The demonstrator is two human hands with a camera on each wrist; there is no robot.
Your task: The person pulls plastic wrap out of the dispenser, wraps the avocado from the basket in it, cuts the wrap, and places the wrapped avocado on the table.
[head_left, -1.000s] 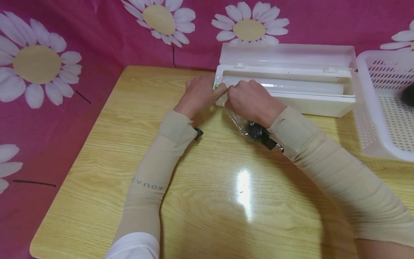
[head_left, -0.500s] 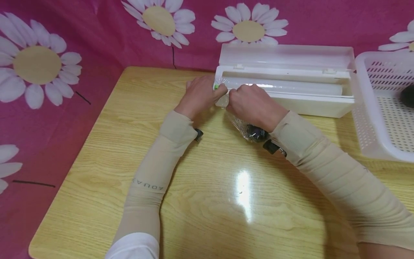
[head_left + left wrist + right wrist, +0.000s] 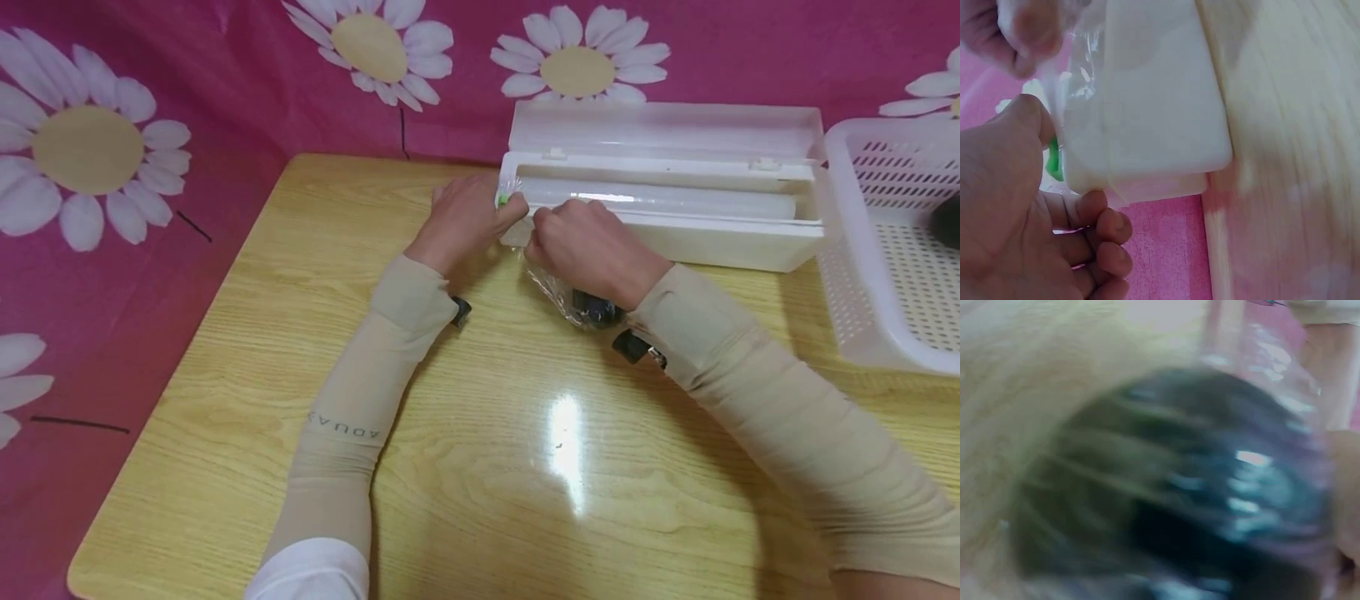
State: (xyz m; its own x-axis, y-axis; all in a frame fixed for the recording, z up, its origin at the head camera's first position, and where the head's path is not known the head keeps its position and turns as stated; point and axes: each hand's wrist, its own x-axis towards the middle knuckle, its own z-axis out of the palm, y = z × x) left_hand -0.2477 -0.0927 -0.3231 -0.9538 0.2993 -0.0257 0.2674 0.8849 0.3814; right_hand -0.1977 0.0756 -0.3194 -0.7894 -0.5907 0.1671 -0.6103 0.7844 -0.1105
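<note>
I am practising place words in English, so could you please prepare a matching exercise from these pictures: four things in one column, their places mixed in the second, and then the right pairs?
Things
1. White roll
2. Basket
3. Green piece
4. Dark round thing

Places
A. Beside the thumb of the left hand
B. Inside the open box
C. In clear plastic, partly hidden by the right hand in the head view
D. To the right of the box in the head view

Right pairs: 1-B, 2-D, 3-A, 4-C
</note>
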